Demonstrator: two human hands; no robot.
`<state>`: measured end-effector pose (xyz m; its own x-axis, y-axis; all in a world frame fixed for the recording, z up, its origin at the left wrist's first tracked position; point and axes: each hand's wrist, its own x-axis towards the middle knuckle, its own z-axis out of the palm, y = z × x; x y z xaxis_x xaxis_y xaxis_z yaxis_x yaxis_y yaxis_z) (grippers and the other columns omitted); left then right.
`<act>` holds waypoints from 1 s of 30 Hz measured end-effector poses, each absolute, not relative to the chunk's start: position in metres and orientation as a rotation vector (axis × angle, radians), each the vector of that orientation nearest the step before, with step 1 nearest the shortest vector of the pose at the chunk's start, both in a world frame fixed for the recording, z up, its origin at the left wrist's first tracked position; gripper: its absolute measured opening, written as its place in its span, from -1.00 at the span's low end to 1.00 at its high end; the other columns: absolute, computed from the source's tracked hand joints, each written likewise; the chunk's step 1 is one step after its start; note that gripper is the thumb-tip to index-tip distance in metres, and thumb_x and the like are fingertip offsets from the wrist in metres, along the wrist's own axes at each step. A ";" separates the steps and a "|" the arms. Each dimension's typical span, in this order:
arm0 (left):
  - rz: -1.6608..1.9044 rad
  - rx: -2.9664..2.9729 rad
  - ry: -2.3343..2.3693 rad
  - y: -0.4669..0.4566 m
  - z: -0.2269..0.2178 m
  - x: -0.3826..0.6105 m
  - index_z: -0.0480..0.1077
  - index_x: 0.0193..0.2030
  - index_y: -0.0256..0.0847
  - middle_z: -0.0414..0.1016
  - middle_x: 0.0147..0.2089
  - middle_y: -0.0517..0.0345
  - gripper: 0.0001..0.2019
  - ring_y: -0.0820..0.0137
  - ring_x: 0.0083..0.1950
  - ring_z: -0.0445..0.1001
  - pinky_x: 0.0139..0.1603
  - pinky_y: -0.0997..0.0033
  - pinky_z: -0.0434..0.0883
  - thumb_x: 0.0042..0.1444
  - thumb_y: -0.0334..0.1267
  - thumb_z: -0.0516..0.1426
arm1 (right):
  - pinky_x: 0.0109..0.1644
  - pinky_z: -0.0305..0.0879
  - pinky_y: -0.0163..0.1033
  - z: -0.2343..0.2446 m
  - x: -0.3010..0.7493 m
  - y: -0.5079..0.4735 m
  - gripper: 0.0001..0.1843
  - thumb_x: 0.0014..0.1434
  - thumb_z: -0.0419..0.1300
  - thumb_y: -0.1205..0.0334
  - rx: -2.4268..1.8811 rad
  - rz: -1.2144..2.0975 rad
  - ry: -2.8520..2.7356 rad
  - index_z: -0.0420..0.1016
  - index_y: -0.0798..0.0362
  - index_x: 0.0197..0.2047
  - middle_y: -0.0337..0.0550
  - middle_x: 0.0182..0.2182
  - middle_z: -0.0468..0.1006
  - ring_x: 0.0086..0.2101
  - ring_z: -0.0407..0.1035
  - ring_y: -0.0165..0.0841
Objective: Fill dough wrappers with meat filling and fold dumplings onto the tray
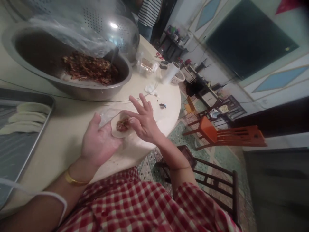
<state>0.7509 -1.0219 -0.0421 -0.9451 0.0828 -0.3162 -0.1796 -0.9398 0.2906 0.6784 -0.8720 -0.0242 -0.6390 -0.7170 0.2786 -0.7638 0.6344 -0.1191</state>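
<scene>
My left hand (98, 143) lies palm up over the table, cupping a round dumpling wrapper (116, 130) with a dab of brown filling (123, 124) in its middle. My right hand (143, 120) hovers over the wrapper's right side. Its thumb and one finger pinch the wrapper's edge while the other fingers spread upward. A gold bangle (72, 180) sits on my left wrist.
A big steel bowl (79, 87) of brown filling stands at the back left, with a plastic sheet and a metal colander (116, 22) beside it. A steel tray (21, 141) on the left holds folded dumplings (26, 117). Wooden chairs (217, 135) stand right of the round table (72, 135). A person in a striped top (149, 13) stands far back.
</scene>
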 end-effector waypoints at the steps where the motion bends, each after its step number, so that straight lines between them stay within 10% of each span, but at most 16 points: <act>1: 2.941 -0.455 0.487 -1.022 -0.042 0.751 0.37 0.29 -0.30 0.64 0.00 -0.01 -0.35 0.20 0.21 0.52 0.39 0.08 0.34 0.40 0.13 -0.21 | 0.49 -0.21 0.35 -0.022 0.680 -0.878 -0.49 0.49 -0.12 -0.06 1.227 0.293 -2.681 0.57 -0.12 0.16 -0.20 0.48 0.13 0.50 -0.27 -0.03; 9: 2.894 -0.234 0.303 -1.029 -0.054 0.750 0.47 0.12 -0.31 0.65 -0.18 0.03 -0.36 0.40 -0.34 0.57 -0.22 0.43 0.56 0.42 0.12 -0.22 | 0.51 -0.21 0.27 -0.024 0.690 -0.894 -0.45 0.44 -0.08 -0.21 1.365 0.056 -2.567 0.55 -0.14 0.18 -0.25 0.49 0.09 0.50 -0.27 -0.02; 24: 2.841 -0.118 0.351 -1.041 -0.065 0.750 0.53 -0.04 -0.28 0.65 -0.08 -0.11 -0.25 0.08 0.22 0.52 0.27 0.03 0.43 0.35 0.26 -0.27 | 0.52 -0.71 0.22 -0.061 0.708 -0.893 -0.28 0.31 -0.02 -0.38 1.324 0.018 -2.307 0.44 -0.11 0.29 -0.20 0.47 0.14 0.51 -0.56 -0.08; 30: 2.913 -0.348 0.416 -1.041 -0.053 0.749 0.48 0.01 -0.32 0.65 -0.17 -0.07 -0.26 0.21 -0.04 0.63 0.07 0.21 0.55 0.35 0.26 -0.26 | 0.53 -0.67 0.19 -0.071 0.720 -0.885 -0.22 0.27 -0.03 -0.45 1.362 0.049 -2.171 0.46 -0.10 0.29 -0.17 0.42 0.25 0.51 -0.58 -0.10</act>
<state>0.7494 -1.0409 -0.0528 -0.9567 0.1419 -0.2541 -0.2073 -0.9450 0.2529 0.7197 -0.8846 -0.0714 -0.3185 -0.8166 0.4814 -0.8375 0.4803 0.2605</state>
